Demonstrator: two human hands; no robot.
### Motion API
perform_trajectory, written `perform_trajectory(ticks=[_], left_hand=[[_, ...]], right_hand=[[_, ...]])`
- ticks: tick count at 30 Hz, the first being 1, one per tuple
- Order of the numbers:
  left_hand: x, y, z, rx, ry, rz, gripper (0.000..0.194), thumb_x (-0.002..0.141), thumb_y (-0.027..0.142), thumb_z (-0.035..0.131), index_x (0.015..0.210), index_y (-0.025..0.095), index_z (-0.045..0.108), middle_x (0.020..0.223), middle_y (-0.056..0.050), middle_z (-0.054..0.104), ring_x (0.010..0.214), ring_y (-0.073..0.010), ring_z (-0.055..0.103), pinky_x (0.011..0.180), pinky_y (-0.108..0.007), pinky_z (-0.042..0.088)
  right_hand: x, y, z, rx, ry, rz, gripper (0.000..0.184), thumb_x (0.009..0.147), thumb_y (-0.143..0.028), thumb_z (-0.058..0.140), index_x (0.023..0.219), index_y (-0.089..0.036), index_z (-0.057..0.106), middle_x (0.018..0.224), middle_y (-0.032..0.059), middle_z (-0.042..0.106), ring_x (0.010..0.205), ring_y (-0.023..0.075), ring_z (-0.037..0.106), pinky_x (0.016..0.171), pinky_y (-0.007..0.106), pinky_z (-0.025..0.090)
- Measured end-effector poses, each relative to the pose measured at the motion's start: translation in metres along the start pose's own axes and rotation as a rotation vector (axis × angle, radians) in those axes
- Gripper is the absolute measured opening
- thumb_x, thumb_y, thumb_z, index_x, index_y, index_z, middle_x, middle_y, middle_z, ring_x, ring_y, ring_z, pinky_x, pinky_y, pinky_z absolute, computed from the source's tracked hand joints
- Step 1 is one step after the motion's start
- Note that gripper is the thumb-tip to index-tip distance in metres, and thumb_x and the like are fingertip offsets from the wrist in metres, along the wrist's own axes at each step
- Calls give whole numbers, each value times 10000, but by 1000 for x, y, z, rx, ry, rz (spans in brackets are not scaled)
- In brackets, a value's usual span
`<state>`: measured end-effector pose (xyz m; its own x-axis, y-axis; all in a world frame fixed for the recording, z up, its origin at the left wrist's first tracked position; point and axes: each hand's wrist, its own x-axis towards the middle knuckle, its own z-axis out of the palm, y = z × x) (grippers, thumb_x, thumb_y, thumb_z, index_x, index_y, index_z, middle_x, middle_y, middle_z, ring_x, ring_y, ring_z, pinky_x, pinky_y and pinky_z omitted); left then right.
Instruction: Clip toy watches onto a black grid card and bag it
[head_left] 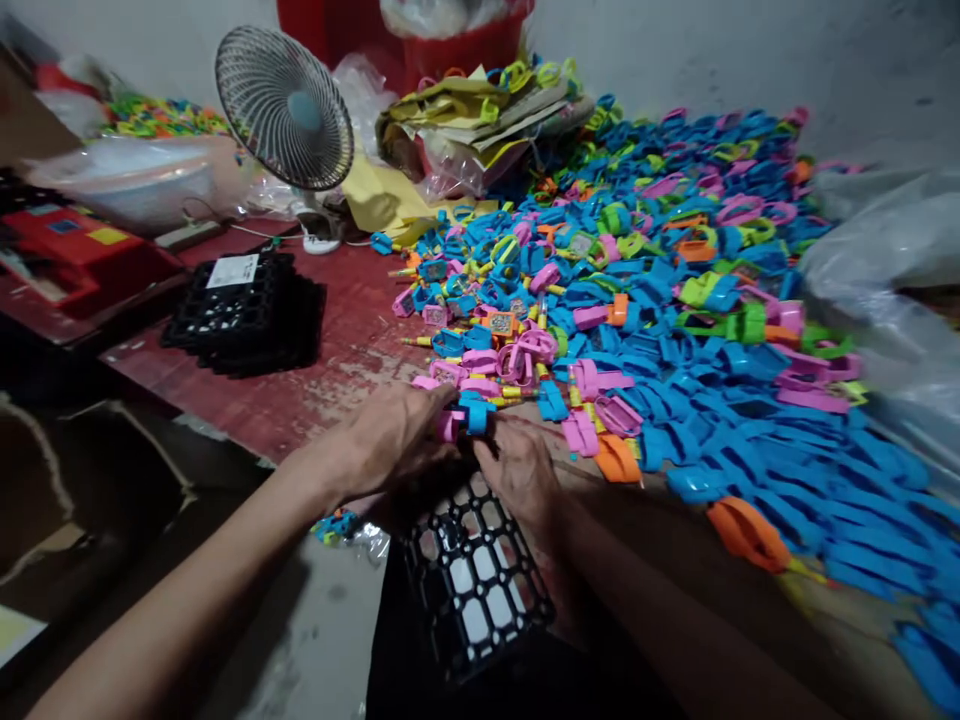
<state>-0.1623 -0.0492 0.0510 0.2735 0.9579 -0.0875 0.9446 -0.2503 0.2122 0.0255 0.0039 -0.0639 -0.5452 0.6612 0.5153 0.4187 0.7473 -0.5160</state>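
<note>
Close together at the table's front edge, both of my hands are closed around small loop-shaped plastic pieces. My left hand [394,435] has its fingers on a pink plastic piece [450,427]. Right beside it, a blue plastic piece [478,415] sits at the fingertips of my right hand [525,470]. Parts of both hands' fingers are hidden behind the pieces. Below them, a black grid tray [487,565] leans tilted over my lap, its upper end in the shadow under my hands. Pale light shows through several of its openings.
A large heap of blue, pink, green and orange plastic pieces [637,270] covers the right of the red table [352,330]. Stacked black trays [247,315] lie on the left, near a fan [289,110] and a red machine [82,255]. Clear plastic sheeting [892,260] borders the right.
</note>
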Motion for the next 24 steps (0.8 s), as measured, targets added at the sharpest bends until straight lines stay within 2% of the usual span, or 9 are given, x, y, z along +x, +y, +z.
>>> perform_trajectory(ticks=[5,7,11,13,16,21,24], left_hand=[[0,2,6,4,65,0,301,920,353,516,1175,199,561,842,-43,666,685,-183,604,596,-277,376],[1,3,6,38,75,-11,375,907,355,531,1243,188,521,881,-65,679,734,-210,635,607,-287,399],[2,11,-1,129,-1,-55,573,865,360,581,1382,186,407,1013,-108,699,884,-284,671,667,-326,450],[3,15,-5,141,-35,-50,539,859,437,597,1318,184,473,1035,-120,702,916,-303,672,696,-344,467],[5,22,-8,151,-51,-45,444,903,524,525,1161,165,569,934,-124,706,842,-293,675,682,-349,470],[7,24,-3,201,-27,-10,292,936,377,475,1108,168,584,890,-118,694,795,-271,662,660,-333,455],[6,14,1,205,-6,0,308,931,377,479,1133,163,569,898,-111,693,798,-251,663,666,-315,456]], right_hand=[[-1,-5,6,-57,41,-7,201,928,-154,460,907,-183,657,798,74,698,767,198,657,714,269,483],[-1,-6,7,-65,40,19,197,901,-127,464,892,-187,652,805,72,694,770,201,656,715,273,486],[-1,-7,3,32,34,31,204,863,-88,483,905,-195,652,865,68,707,819,202,657,774,282,501],[-1,-5,1,41,16,24,217,844,-77,486,909,-195,656,882,72,706,848,212,649,798,299,506],[0,-3,1,22,-15,21,243,797,-53,494,913,-189,658,912,83,700,885,228,635,809,318,507],[1,-5,-1,-10,-48,35,244,808,-52,498,939,-186,655,912,75,705,865,221,645,807,320,513],[-3,-6,-18,-35,-108,7,218,875,-116,511,1029,-190,646,967,73,709,873,213,653,814,323,521]])
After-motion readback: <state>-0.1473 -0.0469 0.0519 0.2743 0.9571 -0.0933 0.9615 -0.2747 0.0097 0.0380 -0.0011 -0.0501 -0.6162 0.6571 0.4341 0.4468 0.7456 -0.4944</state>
